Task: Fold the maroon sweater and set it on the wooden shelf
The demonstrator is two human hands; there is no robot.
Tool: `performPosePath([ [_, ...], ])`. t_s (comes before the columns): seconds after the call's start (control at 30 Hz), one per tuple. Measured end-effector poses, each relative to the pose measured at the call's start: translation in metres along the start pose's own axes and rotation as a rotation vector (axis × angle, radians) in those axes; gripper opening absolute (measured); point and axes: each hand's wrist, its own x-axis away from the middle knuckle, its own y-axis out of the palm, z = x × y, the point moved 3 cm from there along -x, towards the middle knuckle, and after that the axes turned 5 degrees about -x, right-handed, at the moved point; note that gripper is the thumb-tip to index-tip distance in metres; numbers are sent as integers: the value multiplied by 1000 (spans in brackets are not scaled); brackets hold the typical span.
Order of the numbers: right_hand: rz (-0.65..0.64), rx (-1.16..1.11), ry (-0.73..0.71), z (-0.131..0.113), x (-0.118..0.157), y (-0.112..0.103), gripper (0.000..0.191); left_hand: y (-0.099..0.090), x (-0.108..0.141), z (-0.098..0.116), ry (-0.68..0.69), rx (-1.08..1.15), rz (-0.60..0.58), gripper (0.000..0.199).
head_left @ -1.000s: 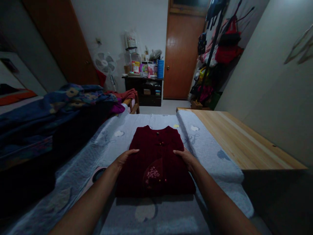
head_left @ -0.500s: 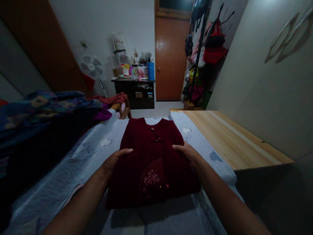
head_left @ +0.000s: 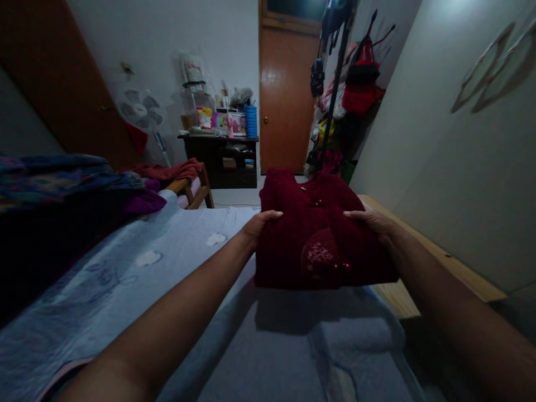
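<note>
A folded dark red garment (head_left: 288, 245) with a round neckline, small shiny fastenings and a pink flower patch on its front is held between both hands. My left hand (head_left: 262, 224) grips its left side, thumb on top and fingers hidden underneath. On the opposite side my right hand (head_left: 371, 220) has the same hold, thumb over the cloth. The garment is raised above the bed (head_left: 234, 346), casting a shadow on the pale blue patterned sheet, and its right part overlaps the wooden board (head_left: 397, 293).
Dark and flowered clothes (head_left: 62, 223) are piled on the left of the bed. Behind them stand a wooden chair (head_left: 201, 192) and a white fan (head_left: 142, 109). A black cabinet (head_left: 221, 173) with bottles and packets stands by the door (head_left: 287, 100). Bags (head_left: 362, 84) hang at right.
Both hands have lifted the folded garment off the bed and carried it right and away from me, toward the wooden board. The view has turned slightly right.
</note>
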Motion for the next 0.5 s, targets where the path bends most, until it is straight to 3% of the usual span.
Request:
performPosePath([
  [0.2, 166, 87, -50, -34, -50, -55, 41, 29, -103, -9, 57, 118, -136, 26],
  [0.37, 282, 194, -25, -42, -96, -97, 34, 43, -173, -20, 114, 125, -135, 24],
  [0.5, 333, 274, -136, -46, -125, -118, 47, 51, -215, -26, 159, 97, -111, 29],
])
